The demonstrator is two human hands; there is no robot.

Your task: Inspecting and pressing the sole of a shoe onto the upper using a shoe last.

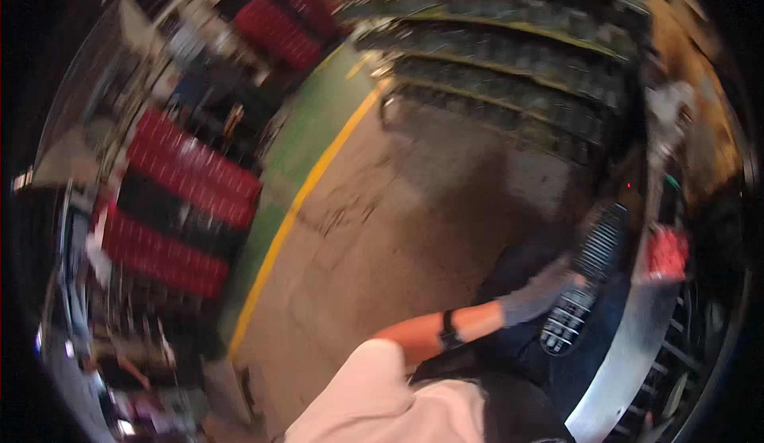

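My left arm, in a light sleeve with a dark watch at the wrist, reaches right. My left hand (537, 293), in a grey glove, is closed at the edge of a black shoe sole (602, 244) with a ribbed tread. The sole stands tilted, its lower end showing a pattern of pale blocks. Motion blur smears the fingers, and part of the grip is hidden. I cannot make out my right hand.
A metal edge (617, 379) curves along the right, with a red piece (667, 254) beside it. A multi-tier rack (509, 69) stands ahead. At left, red and black stacks (187, 172) line a green floor strip (306, 137) bordered by a yellow line (314, 180).
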